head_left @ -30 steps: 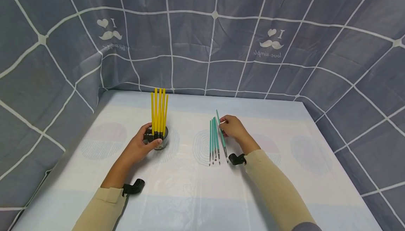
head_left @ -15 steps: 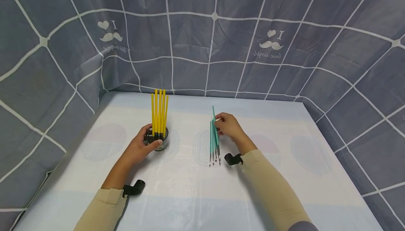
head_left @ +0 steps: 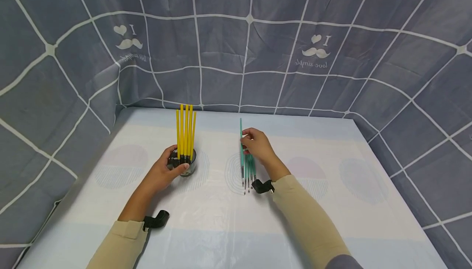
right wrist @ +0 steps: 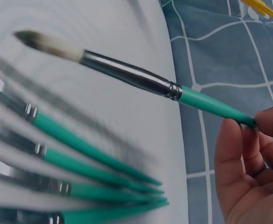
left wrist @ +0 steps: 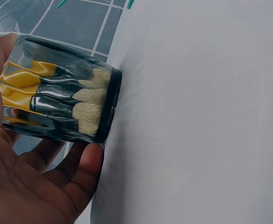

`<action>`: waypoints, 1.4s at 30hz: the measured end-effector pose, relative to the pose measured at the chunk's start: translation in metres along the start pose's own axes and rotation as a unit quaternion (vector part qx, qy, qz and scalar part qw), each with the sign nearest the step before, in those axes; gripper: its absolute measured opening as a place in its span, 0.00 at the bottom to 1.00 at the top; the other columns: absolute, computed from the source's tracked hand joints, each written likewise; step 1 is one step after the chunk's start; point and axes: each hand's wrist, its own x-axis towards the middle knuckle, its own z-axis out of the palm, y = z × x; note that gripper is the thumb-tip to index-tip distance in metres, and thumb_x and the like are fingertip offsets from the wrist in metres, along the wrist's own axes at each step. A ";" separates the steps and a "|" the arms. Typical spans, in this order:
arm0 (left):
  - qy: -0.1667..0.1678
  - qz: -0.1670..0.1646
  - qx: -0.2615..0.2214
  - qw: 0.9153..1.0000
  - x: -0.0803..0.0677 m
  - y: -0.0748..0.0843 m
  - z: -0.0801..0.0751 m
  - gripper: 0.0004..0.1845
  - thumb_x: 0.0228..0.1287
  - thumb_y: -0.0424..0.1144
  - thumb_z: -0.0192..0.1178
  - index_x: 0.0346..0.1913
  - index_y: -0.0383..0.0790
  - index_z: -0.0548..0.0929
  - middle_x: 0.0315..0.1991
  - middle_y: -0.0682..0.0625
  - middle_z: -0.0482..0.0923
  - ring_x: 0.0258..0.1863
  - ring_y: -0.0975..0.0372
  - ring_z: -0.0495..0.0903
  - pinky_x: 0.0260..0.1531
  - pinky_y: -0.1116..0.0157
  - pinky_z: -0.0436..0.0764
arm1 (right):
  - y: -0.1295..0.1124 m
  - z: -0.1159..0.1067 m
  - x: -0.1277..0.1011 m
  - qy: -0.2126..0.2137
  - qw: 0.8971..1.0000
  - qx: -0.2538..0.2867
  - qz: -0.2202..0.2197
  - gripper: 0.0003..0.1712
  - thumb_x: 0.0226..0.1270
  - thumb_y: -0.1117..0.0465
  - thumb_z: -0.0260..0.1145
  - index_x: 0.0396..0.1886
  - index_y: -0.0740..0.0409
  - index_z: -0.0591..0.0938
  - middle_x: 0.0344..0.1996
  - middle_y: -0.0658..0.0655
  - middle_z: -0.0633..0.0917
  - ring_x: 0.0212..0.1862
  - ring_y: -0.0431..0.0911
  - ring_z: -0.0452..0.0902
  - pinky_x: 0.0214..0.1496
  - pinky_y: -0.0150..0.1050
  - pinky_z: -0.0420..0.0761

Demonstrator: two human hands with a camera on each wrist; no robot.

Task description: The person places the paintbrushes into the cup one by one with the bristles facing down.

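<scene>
My left hand (head_left: 161,173) grips a clear drinking glass (head_left: 190,169) on the left of the table. Several yellow-handled paintbrushes (head_left: 187,134) stand in it with their handles up; the left wrist view shows their pale bristles (left wrist: 88,116) near the glass bottom. With thumb and fingers, my right hand (head_left: 259,145) pinches the end part of a green-handled paintbrush (right wrist: 127,74). Its dark-tipped bristles point toward me, and the brush is raised off the table. Below and beside it, several more green paintbrushes (right wrist: 89,137) lie side by side, partly hidden by the right hand in the head view.
A white table (head_left: 206,236) with pale printed circles carries everything. Grey curtain (head_left: 221,48) with white grid lines hangs behind and along both sides. Each wrist wears a small black camera (head_left: 156,219).
My right hand has carried the green paintbrush leftward, from the right side of the lying brushes across to their left side. The left hand and the glass have stayed in place.
</scene>
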 end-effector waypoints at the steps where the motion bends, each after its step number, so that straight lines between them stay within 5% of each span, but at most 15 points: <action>1: 0.001 0.001 0.000 1.000 0.000 0.000 0.000 0.47 0.66 0.57 0.63 0.78 0.45 0.50 0.68 0.34 0.65 0.64 0.42 0.68 0.59 0.40 0.67 | -0.001 0.002 0.000 -0.001 1.000 0.000 -0.003 0.19 0.74 0.65 0.58 0.61 0.68 0.75 0.34 0.56 0.75 0.34 0.48 0.77 0.37 0.42 0.83; 34: 0.006 0.009 -0.006 1.000 0.000 -0.001 0.002 0.44 0.67 0.54 0.64 0.77 0.46 0.52 0.67 0.35 0.67 0.61 0.43 0.70 0.57 0.42 0.69 | -0.055 0.061 0.015 0.024 0.986 0.132 -0.093 0.16 0.72 0.69 0.59 0.57 0.67 0.77 0.34 0.56 0.77 0.34 0.45 0.80 0.37 0.40 0.84; 42: 0.008 0.003 -0.001 1.000 0.000 -0.001 0.002 0.46 0.66 0.55 0.64 0.78 0.45 0.51 0.68 0.34 0.66 0.63 0.41 0.69 0.59 0.40 0.67 | -0.068 0.067 0.019 0.027 0.983 0.129 -0.126 0.18 0.72 0.68 0.58 0.59 0.68 0.76 0.36 0.57 0.78 0.37 0.46 0.81 0.40 0.40 0.84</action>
